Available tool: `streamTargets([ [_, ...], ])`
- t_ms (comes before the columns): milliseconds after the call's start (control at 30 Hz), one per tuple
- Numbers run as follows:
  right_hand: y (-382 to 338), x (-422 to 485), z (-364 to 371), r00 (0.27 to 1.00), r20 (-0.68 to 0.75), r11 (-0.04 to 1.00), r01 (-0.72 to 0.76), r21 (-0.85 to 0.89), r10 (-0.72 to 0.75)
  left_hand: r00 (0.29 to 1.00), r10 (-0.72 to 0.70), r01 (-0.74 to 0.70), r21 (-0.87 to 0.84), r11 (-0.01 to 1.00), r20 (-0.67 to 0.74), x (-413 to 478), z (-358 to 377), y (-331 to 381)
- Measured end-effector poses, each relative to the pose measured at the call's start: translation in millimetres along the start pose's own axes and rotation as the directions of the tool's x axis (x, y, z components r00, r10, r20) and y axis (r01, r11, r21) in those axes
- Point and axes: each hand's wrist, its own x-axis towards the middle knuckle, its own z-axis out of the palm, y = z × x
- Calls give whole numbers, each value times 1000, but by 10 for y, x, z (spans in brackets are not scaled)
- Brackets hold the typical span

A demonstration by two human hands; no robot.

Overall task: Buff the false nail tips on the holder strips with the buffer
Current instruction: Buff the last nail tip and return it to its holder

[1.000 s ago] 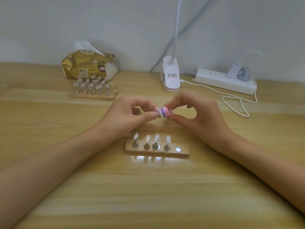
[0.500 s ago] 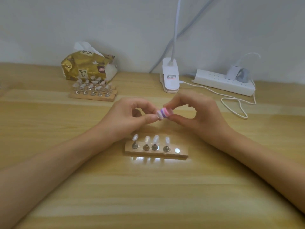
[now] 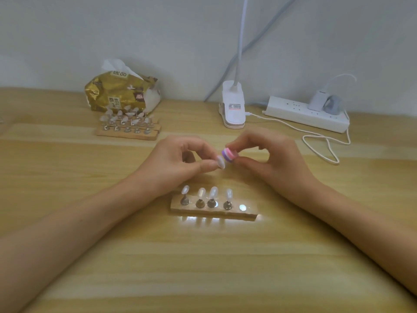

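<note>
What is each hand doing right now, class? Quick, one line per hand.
Left hand: closed, pinching a false nail tip.
Right hand: closed, pinching the pink and purple buffer against that tip.

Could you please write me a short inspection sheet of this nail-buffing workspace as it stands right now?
Surface: light wooden table, glare patch before the near strip.
Job's things: near wooden holder strip carries four pale false nail tips on metal stands; its fifth, rightmost spot is bare. One loose nail tip meets the pink-and-purple layered buffer. Far wooden holder strips stand full.
Clutter: gold tissue pack.
Grippers: left hand pinches the loose tip; right hand pinches the buffer.
Cables: white cord loops on the table, clear of both hands.
Surroundings: white clip lamp, white power strip, plain wall.
</note>
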Motion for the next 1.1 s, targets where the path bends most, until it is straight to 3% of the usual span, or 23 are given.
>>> streamTargets([
  [67,-25,4,-2,996,-66,998,63,12,-62,1000,5,-5,-10,1000,0,-7,-3,7],
  [133,-49,15,37,989,-9,988,145,-44,-146,1000,-7,7,1,1000,-11,-3,-8,-1],
  [200,-4,16,32,995,35,994,91,-59,-89,1000,-11,11,9,1000,-10,-3,-11,-9],
  [267,20,1,-4,999,-16,999,28,-28,-29,1000,-7,7,-12,1000,-1,-9,-9,-4],
  [367,-19,-13,30,990,-43,988,130,-85,-134,1000,-18,18,-11,1000,-17,-4,-11,2],
  [500,7,3,-6,996,-43,993,72,-94,-76,999,-34,33,-32,999,-15,-2,-11,0],
  [567,-40,-3,8,985,-88,986,140,-90,-148,999,-40,39,-41,998,-23,-8,-7,13],
  [633,-58,-2,52,980,-28,971,192,-140,-198,998,-44,43,-28,999,-33,-10,2,13],
  [733,25,10,6,993,-17,983,111,-149,-115,998,-54,54,-32,998,-23,-6,-3,-3],
  [867,-25,-17,46,978,-45,968,196,-156,-205,998,-57,56,-20,998,-27,2,-4,-19],
  [1000,37,7,-6,993,-31,986,108,-124,-113,999,-53,53,-28,998,-9,-1,-6,-32],
  [1100,-24,-12,35,978,-55,969,192,-154,-202,998,-60,59,-42,997,-20,1,-4,-17],
])
